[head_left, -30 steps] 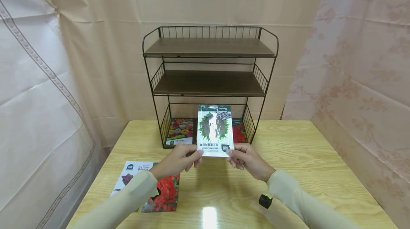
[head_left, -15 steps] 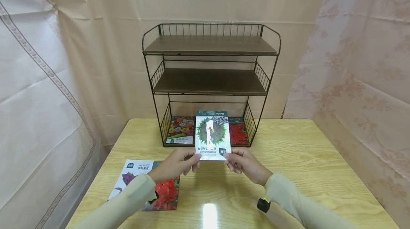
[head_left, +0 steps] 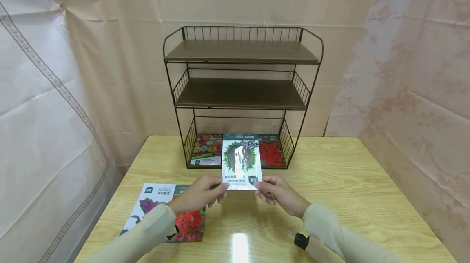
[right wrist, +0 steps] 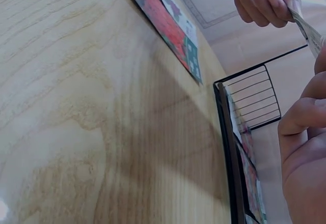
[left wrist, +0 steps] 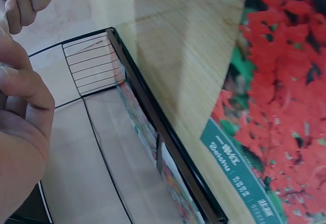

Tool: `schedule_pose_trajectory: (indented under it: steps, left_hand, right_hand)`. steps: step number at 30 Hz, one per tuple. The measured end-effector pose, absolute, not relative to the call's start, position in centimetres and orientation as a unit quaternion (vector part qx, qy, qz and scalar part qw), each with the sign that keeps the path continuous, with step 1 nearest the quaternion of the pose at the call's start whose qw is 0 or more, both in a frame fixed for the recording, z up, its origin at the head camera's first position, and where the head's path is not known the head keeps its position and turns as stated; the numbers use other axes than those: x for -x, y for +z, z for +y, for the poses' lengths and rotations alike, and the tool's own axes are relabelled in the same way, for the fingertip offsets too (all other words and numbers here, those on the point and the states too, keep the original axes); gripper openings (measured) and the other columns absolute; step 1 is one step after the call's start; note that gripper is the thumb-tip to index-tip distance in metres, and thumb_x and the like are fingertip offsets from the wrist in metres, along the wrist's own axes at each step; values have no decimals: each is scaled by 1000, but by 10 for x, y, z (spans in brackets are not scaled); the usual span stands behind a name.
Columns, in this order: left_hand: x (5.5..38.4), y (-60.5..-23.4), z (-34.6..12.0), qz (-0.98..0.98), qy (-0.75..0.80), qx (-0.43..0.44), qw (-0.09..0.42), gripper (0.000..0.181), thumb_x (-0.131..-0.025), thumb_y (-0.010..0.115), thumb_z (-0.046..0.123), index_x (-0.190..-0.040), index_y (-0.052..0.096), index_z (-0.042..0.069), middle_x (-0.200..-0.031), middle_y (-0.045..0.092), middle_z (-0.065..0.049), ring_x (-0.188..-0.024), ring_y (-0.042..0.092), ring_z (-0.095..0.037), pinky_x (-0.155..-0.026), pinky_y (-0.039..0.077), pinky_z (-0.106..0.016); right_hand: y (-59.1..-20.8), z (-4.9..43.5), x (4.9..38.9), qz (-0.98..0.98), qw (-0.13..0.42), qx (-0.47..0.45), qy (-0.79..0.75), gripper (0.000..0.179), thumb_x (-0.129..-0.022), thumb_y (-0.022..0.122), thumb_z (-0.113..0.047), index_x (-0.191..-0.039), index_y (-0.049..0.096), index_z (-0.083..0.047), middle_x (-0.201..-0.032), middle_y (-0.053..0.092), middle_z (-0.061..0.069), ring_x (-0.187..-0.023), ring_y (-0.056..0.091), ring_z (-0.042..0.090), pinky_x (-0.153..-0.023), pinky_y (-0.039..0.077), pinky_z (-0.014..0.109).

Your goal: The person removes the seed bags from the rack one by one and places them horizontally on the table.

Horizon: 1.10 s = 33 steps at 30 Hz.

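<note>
A white and green seed packet [head_left: 240,161] with a sunflower picture hangs in front of the rack's bottom shelf, a bright glare on its face. My left hand [head_left: 200,193] pinches its near left corner between thumb and fingers. At the near right corner, the right hand [head_left: 280,192] pinches it the same way. The right wrist view catches the packet [right wrist: 308,30] nearly edge-on, above the table. On the bottom shelf lie a packet with colourful flowers [head_left: 207,148] at left and a red-flower packet [head_left: 271,152] at right; the held packet hides what is between them.
A dark three-tier wire rack [head_left: 240,93] stands at the table's [head_left: 330,181] back edge. Left of centre on the table, partly under my left forearm, lie a white packet with a purple plant [head_left: 147,206] and another red-flower packet [head_left: 189,224]. Curtains enclose the back and sides.
Both hands have drawn the sunflower packet slightly down and to the left, and it lies flatter. More of the red-flower packet on the shelf shows. The grip stays the same.
</note>
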<state>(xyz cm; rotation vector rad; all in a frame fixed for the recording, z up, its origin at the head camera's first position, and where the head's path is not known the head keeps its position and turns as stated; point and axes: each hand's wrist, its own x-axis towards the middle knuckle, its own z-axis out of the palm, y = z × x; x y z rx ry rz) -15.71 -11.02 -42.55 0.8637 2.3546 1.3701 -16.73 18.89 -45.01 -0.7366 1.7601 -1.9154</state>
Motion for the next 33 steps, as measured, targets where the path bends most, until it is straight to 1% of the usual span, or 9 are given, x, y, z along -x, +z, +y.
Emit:
schedule_pose_trajectory:
  steps: [5,9,12,16,19,23,27,31,33]
  left_hand:
    - [153,-426,-113,817,474,-294,148,39,-111,47,40,-87,68,18,-75,67,-3,-52,52,-18,-47,43,-24]
    - [150,-425,-115,819,475,-282,156,38,-110,49,40,-86,68,17,-77,67,-11,-50,49,-14,-45,38,-22]
    - [149,-426,-116,823,472,-272,162,38,-110,50,40,-86,68,17,-77,68,-11,-50,47,-10,-45,38,-22]
    - [147,-431,-118,828,466,-266,166,38,-110,50,40,-85,68,18,-77,68,-8,-50,48,-9,-44,39,-22]
    - [147,-436,-120,829,464,-264,169,38,-110,49,40,-85,68,19,-77,69,-8,-49,48,-8,-43,39,-21]
    - [146,-443,-122,831,459,-264,171,42,-110,48,40,-87,69,13,-79,70,-13,-47,47,-6,-42,38,-20]
    - [144,-446,-124,833,455,-260,178,45,-110,48,42,-90,69,8,-80,71,-16,-47,47,-5,-43,39,-20]
    - [142,-447,-126,833,455,-256,184,42,-110,49,42,-88,69,11,-79,70,-14,-47,46,-6,-44,39,-20]
    - [141,-448,-127,831,457,-255,189,42,-110,50,40,-88,69,10,-79,70,-14,-46,46,-7,-44,39,-19]
  right_hand:
    - [-454,185,167,652,209,267,-678,38,-107,57,-21,-84,57,9,-69,60,-3,-55,44,6,-51,37,17]
    - [-458,183,167,667,212,258,-666,44,-107,56,-23,-85,53,15,-68,59,-3,-54,43,6,-51,37,17]
    - [-461,182,165,672,220,253,-660,45,-108,55,-23,-85,52,16,-68,58,-3,-54,42,6,-50,37,18]
    - [-464,180,164,674,226,250,-657,47,-108,55,-25,-85,53,16,-68,58,-3,-54,42,5,-49,37,18]
    - [-466,178,163,677,228,250,-654,48,-108,55,-25,-86,52,18,-67,59,-4,-53,42,4,-49,37,18]
    - [-468,176,161,681,232,243,-651,48,-108,55,-25,-92,54,21,-68,59,-4,-53,42,4,-50,36,19]
    - [-472,175,160,683,244,232,-648,47,-108,55,-27,-97,58,19,-69,60,-3,-55,44,4,-50,37,18]
    - [-476,173,159,679,254,230,-649,43,-107,56,-26,-97,61,16,-70,61,-2,-55,44,5,-50,38,17]
    - [-478,173,158,676,260,227,-651,43,-107,57,-26,-97,61,16,-70,61,-2,-56,45,5,-49,38,17]
